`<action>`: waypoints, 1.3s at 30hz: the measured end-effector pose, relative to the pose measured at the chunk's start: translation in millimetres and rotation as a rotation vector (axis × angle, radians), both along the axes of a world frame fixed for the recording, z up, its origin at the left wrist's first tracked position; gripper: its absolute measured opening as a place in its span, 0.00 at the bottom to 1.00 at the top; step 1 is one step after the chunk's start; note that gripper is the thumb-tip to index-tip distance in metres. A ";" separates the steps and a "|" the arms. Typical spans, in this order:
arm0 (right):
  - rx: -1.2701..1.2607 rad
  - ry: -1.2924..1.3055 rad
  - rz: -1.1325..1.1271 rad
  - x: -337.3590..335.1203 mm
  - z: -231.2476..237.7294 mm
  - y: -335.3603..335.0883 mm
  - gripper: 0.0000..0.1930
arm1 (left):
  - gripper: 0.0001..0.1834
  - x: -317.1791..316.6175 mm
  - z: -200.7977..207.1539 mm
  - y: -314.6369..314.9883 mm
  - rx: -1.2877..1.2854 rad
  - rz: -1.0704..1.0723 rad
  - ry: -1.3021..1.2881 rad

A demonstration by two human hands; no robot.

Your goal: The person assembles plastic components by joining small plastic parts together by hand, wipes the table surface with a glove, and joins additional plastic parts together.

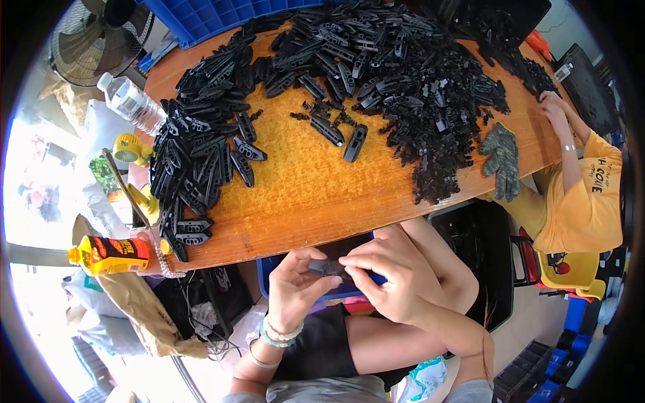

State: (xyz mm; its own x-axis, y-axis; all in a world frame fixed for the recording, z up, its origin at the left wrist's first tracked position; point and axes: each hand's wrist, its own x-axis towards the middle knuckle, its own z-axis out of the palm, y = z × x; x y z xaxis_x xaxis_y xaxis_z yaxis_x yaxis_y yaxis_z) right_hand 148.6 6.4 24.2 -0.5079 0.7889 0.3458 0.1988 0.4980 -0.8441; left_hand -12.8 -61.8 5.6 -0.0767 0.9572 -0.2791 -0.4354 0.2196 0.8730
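Note:
Just below the table's front edge, above my lap, my left hand (293,287) grips a small black plastic part (325,267) between thumb and fingers. My right hand (386,277) pinches at the right end of that same part; whether it holds a second, smaller piece there is hidden by the fingertips. On the table (295,221) ahead lie two loose long black parts (355,143) with slots, beside some small black clips (327,109). A heap of long black parts (208,158) spreads to the left, and a pile of small black clips (437,127) to the right.
At the left stand a yellow bottle (111,255), a clear plastic bottle (132,104) and a fan (101,37). A blue crate (222,20) sits at the back. A patterned glove (500,161) lies at right, near another person in a yellow shirt (584,195). Under my hands is a blue bin (263,275).

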 end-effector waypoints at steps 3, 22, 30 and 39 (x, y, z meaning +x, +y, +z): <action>0.170 -0.004 -0.018 0.3 -9.7 -0.7 0.13 | 0.17 0.9 5.8 -2.3 -0.010 0.055 0.082; -0.343 -0.069 0.154 17.8 -24.4 -2.6 0.13 | 0.13 -4.0 6.5 -8.0 -0.013 0.028 0.109; 0.150 -0.203 -0.237 59.5 -8.9 38.6 0.07 | 0.10 -25.8 26.7 29.9 0.327 -0.022 1.257; 0.476 -0.294 -0.635 73.8 -53.0 91.7 0.17 | 0.14 9.9 5.3 176.3 0.614 0.013 1.756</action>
State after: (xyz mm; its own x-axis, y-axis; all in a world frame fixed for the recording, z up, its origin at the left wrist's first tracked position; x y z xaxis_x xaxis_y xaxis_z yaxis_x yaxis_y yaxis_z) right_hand 222.4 98.1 -28.7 -0.1386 0.7587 0.6365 0.7398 0.5066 -0.4428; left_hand -2.9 114.6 11.0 0.1349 0.8778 0.4596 0.9421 -0.2573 0.2149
